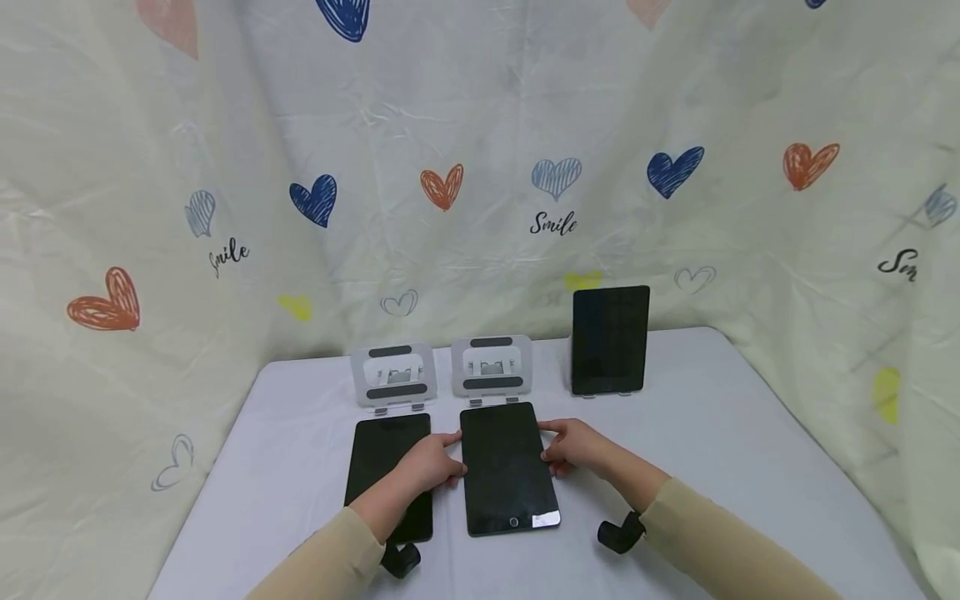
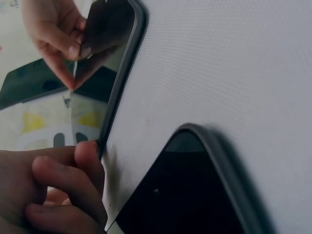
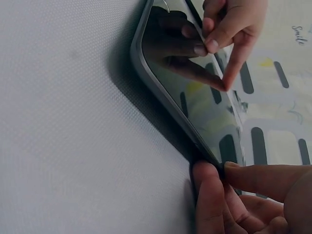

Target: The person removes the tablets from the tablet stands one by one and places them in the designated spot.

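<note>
A black tablet (image 1: 508,471) with a round button at its near end lies between my two hands at the middle of the table. My left hand (image 1: 431,461) grips its left edge, while my right hand (image 1: 573,446) grips the right edge. In the right wrist view, curled fingers (image 3: 209,195) meet the tablet's rim (image 3: 168,105), and a dark shadow shows beneath that side. Under my left wrist lies a second black tablet (image 1: 386,454), partly covered by the hand and forearm. Whether the middle tablet is fully off the table I cannot tell.
Behind the two tablets stand two grey-white tablet stands, a left one (image 1: 393,375) and a middle one (image 1: 492,367), with dark pads. A third tablet (image 1: 610,340) stands upright at the back right. The white table (image 1: 712,433) meets a heart-patterned curtain (image 1: 480,108).
</note>
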`<control>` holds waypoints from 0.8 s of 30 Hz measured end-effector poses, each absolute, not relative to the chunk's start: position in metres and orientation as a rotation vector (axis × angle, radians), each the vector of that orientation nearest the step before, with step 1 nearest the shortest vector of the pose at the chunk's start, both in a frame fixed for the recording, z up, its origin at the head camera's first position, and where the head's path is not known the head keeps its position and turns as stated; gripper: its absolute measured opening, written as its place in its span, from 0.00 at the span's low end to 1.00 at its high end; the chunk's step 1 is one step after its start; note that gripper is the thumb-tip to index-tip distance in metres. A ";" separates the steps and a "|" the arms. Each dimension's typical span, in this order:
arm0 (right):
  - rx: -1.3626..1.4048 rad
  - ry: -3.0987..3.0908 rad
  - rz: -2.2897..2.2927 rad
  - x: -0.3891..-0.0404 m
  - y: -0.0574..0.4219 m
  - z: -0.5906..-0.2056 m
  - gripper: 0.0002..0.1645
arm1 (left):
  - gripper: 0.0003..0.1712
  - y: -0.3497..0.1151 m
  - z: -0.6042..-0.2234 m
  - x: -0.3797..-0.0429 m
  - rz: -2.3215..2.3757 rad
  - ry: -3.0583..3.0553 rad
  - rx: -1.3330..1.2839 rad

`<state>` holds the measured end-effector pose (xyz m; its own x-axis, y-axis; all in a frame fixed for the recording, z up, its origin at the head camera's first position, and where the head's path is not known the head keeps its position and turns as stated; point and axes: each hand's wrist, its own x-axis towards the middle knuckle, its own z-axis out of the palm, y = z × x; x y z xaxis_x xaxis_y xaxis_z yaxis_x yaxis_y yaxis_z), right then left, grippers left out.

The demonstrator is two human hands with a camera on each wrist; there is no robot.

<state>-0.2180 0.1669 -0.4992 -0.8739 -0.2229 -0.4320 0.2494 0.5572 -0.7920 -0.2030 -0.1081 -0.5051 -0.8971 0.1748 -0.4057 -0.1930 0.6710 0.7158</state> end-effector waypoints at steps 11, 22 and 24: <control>0.017 2.332 -1.205 -0.217 0.165 -0.497 0.36 | 0.40 -0.107 -0.507 -0.195 1.207 2.340 -0.035; 0.010 2.404 -1.138 -0.222 0.165 -0.496 0.35 | 0.41 -0.106 -0.507 -0.196 1.231 2.322 -0.066; 0.004 2.411 -1.130 -0.223 0.165 -0.497 0.34 | 0.41 -0.106 -0.507 -0.196 1.229 2.322 -0.074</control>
<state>-0.2230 0.1650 -0.4968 -0.8873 -0.1934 -0.4187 0.1980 0.6602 -0.7245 -0.1960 -0.1058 -0.5072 -0.8697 0.1834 -0.4582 -0.2759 0.5892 0.7594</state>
